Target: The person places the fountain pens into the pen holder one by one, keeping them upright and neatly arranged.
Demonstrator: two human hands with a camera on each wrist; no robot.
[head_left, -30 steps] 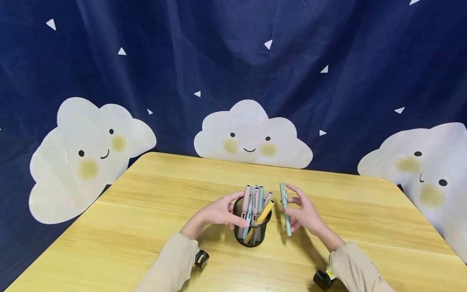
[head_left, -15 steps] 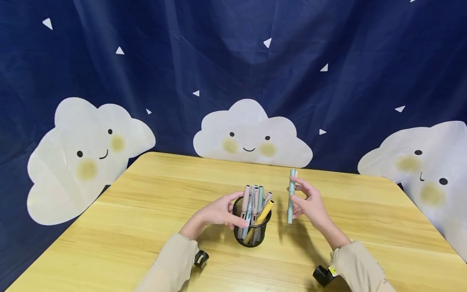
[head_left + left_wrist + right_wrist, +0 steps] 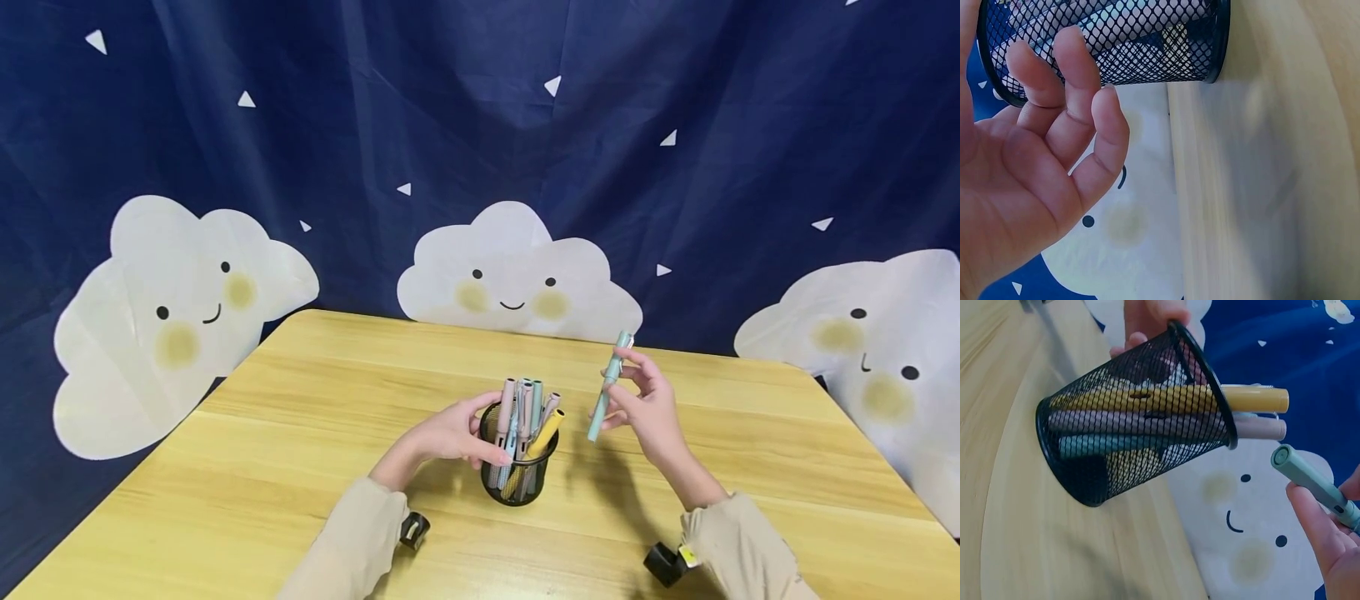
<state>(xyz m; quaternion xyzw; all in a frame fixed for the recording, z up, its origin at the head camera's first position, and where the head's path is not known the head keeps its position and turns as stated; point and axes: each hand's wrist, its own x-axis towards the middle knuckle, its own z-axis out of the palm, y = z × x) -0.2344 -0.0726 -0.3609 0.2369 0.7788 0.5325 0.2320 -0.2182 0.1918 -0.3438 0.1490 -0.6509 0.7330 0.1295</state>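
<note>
My left hand [image 3: 455, 433] grips a round black mesh pen holder [image 3: 517, 490] by its rim and left side, the thumb over the front of the rim. Several capped pens stand in the holder, among them a yellow pen [image 3: 546, 435] leaning right and pink, light blue and green ones. To the right, above the table, my right hand [image 3: 647, 406] pinches a mint green pen [image 3: 604, 407], tilted with its clip end up. In the right wrist view, the green pen's lower end [image 3: 1281, 455] is apart from the holder's rim [image 3: 1217, 394].
The pen holder stands on a light wooden table [image 3: 300, 467]. Behind the table hangs a dark blue cloth [image 3: 480, 125] printed with white clouds [image 3: 517, 258]. A black wrist camera [image 3: 663, 565] sits under the right sleeve, another [image 3: 413, 531] by the left.
My right hand has lifted the mint green pen up and away to the right of the pen holder, and the pen's top now leans right. The left hand stays on the pen holder.
</note>
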